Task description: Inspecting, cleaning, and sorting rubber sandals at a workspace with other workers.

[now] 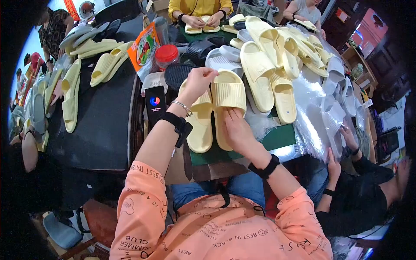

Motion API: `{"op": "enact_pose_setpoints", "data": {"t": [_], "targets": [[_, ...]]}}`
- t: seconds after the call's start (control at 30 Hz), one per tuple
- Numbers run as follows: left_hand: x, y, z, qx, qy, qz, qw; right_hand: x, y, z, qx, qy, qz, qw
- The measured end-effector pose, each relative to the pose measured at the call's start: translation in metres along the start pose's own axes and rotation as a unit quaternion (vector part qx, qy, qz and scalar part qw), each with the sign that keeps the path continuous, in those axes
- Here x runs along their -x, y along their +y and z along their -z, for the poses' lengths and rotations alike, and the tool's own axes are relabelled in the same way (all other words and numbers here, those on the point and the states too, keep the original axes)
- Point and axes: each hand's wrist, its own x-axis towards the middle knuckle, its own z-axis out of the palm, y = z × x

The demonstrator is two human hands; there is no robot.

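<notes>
A pair of pale yellow slide slippers lies side by side before me, toes pointing away. My left hand is over the toe end of the left slipper, its thumb and fingertips pinched together. Whatever is between them is too small to make out. My right hand rests in the right slipper, fingers stretched forward and their tips at the ribbed strap's rear edge; its thumb is hidden. Both slippers lie on a green mat.
A phone, a red-lidded jar and an orange packet stand to the left. Yellow slippers are heaped at right, beside clear plastic. Opposite, a yellow-sleeved person handles slippers; another person's hands are at right.
</notes>
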Motion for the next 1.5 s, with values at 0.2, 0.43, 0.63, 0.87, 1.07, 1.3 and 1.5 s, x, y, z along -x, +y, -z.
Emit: {"op": "enact_pose_setpoints", "data": {"t": [0.2, 0.43, 0.63, 0.87, 1.07, 1.3, 1.5], "targets": [[0.002, 0.011, -0.012, 0.037, -0.102, 0.056, 0.993, -0.026, 0.012, -0.023, -0.115, 0.023, -0.093, 0.989], [0.006, 0.008, -0.015, 0.067, -0.102, 0.062, 0.991, -0.036, 0.017, -0.038, -0.104, 0.107, -0.03, 0.988], [0.008, 0.0, -0.012, 0.222, -0.01, 0.08, 0.972, -0.027, -0.009, -0.008, -0.02, 0.033, -0.082, 0.996], [0.016, -0.005, -0.014, 0.32, 0.018, 0.01, 0.947, -0.082, -0.001, 0.02, -0.066, 0.233, -0.061, 0.968], [0.019, -0.011, -0.011, 0.29, 0.06, 0.014, 0.955, -0.118, 0.027, -0.015, -0.163, 0.128, -0.16, 0.965], [0.005, -0.013, -0.019, 0.357, 0.149, 0.01, 0.922, -0.132, 0.037, -0.026, -0.278, 0.188, -0.286, 0.897], [0.011, -0.022, -0.022, 0.3, 0.112, 0.019, 0.947, -0.125, 0.027, -0.04, -0.32, 0.211, -0.245, 0.891]]}}
